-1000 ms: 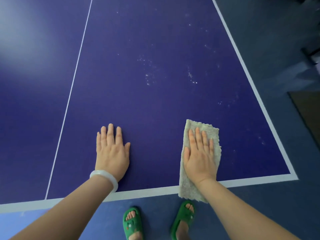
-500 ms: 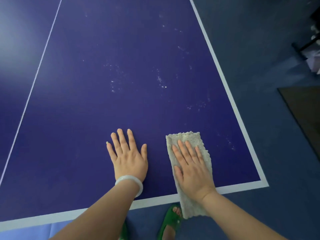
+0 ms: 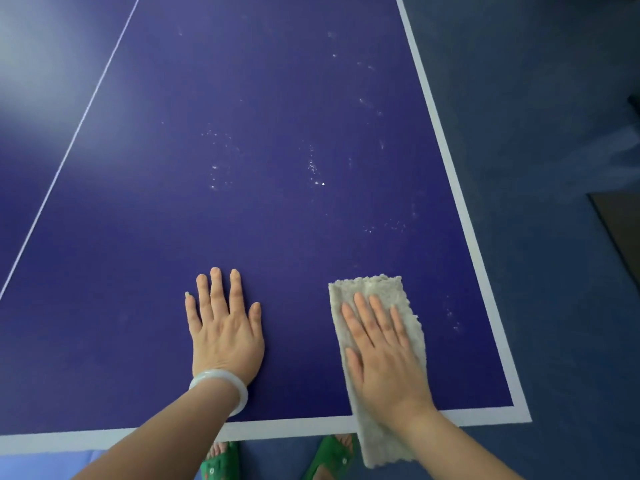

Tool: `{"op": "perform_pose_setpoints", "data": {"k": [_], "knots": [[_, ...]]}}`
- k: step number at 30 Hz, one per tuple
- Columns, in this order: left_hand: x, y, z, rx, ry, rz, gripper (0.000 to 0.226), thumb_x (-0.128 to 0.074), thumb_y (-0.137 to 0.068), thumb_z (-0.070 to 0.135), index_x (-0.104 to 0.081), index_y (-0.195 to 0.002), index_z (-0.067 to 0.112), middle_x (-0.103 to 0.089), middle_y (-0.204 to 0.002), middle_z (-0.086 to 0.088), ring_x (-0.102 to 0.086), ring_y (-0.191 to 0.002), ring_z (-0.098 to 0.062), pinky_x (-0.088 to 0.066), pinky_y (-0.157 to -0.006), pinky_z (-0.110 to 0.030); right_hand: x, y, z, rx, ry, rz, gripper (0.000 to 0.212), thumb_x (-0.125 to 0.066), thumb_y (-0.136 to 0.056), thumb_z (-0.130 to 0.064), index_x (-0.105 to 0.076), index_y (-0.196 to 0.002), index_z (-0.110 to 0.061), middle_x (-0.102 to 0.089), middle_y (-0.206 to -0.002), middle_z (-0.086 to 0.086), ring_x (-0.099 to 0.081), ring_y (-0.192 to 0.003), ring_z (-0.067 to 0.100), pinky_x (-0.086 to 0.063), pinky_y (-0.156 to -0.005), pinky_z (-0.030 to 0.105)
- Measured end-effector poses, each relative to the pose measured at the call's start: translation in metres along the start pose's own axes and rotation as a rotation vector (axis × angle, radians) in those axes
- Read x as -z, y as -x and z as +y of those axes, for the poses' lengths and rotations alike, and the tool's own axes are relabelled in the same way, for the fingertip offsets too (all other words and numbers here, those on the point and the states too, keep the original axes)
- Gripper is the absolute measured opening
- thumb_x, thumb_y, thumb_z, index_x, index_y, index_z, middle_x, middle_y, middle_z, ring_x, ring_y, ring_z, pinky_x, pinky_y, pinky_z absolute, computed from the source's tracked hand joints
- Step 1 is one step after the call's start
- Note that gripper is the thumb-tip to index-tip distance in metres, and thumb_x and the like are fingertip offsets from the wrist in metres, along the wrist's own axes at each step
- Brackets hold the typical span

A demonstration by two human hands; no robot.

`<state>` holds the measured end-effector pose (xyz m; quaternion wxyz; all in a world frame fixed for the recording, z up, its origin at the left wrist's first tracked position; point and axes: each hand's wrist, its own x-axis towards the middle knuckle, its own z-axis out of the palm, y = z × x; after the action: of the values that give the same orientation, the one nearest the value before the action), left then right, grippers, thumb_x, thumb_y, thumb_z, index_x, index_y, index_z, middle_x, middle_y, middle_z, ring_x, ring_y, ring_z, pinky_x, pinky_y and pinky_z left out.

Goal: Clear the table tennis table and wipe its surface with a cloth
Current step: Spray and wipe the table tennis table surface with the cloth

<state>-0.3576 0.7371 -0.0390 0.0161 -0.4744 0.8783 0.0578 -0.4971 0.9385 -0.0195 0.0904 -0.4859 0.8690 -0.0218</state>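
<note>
The right hand [image 3: 384, 355], fingers flat, presses the soft beige fluffy cloth [image 3: 377, 296] onto the blue table tennis table [image 3: 277, 98], its tail drooping below the wrist. It looks limp and light (best driven by palm pressure mid-cloth). The left hand [image 3: 225, 330] lies spread on bare tabletop beside it.

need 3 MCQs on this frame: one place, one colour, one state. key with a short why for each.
1. Where does the cloth lie?
A) across the thin centre line
B) near the right corner of the table, hanging over the near edge
C) on the floor

2. What colour are the sandals?
A) red
B) green
C) white

3. How is the left hand?
A) flat on the bare table, fingers straight
B) gripping the cloth
C) raised in a fist

Key:
1 B: its lower end droops past the near edge.
2 B: green shows below the table edge.
3 A: the palm lies down on the surface, while the right hand presses the cloth.
</note>
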Motion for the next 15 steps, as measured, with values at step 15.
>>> {"op": "perform_pose_setpoints", "data": {"k": [15], "knots": [[-0.001,0.000,-0.001,0.016,0.012,0.039,0.067,-0.005,-0.099,0.046,-0.022,-0.155,0.013,-0.016,-0.163,-0.012,-0.002,-0.152,-0.028,-0.003,-0.123,-0.049,0.010,-0.084,0.019,0.145,-0.016,0.005,0.058,-0.018,-0.102,-0.039,-0.010,-0.158,-0.026,0.000,-0.165,-0.005,0.010,-0.151,0.013,0.004,-0.123,0.042]]}}
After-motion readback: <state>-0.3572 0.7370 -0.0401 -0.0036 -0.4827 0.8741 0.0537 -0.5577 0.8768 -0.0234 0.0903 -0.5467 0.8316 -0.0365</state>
